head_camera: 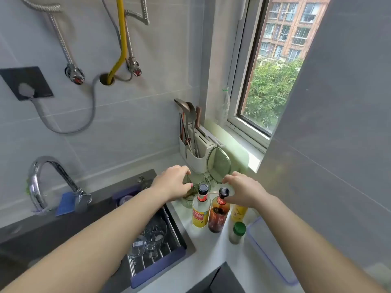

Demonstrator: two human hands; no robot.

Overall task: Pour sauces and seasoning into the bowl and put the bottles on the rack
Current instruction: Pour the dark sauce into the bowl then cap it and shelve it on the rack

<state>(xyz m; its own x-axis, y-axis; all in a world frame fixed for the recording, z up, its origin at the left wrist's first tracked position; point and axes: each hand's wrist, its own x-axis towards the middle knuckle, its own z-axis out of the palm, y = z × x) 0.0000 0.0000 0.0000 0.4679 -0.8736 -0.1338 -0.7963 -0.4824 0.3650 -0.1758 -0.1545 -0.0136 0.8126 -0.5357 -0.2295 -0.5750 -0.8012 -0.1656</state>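
- Where the dark sink [63, 233] lies nearest me, one purple-edged drain rack [160, 269] spans it. It holds clear glass bowls [155, 231], at least two by my count, tilted among the bars with nothing in them.
- To the right, on the white counter [211, 252], stands one clear plastic box [268, 252] with a purple rim. I cannot make out what it holds.
- Just beside the box is one small shaker [238, 232] with a green cap and pale grains inside.
- Behind it, three bottles stand upright in a cluster on the counter. A yellow-labelled bottle [201, 210] has a black cap and clear liquid. The dark sauce bottle [219, 212] just beside it is filled brown to the shoulder. A yellow bottle [239, 212] is largely hidden under the wrist.
- The right hand [243, 191] hangs over the dark bottle's cap with its fingers bent, the tips at the lower edge of a raised lid [219, 164]. I cannot tell whether they pinch it.
- The left hand [172, 182] has its fingers curled over the left rim of the green container [196, 182].
- That container is see-through and divided inside, with its lid tipped up behind it. Its contents are unclear.
- Further back, one cream utensil holder [194, 155] carries a ladle, a spatula, chopsticks and a knife.
- On the window sill stands one clear plastic bottle [225, 104].
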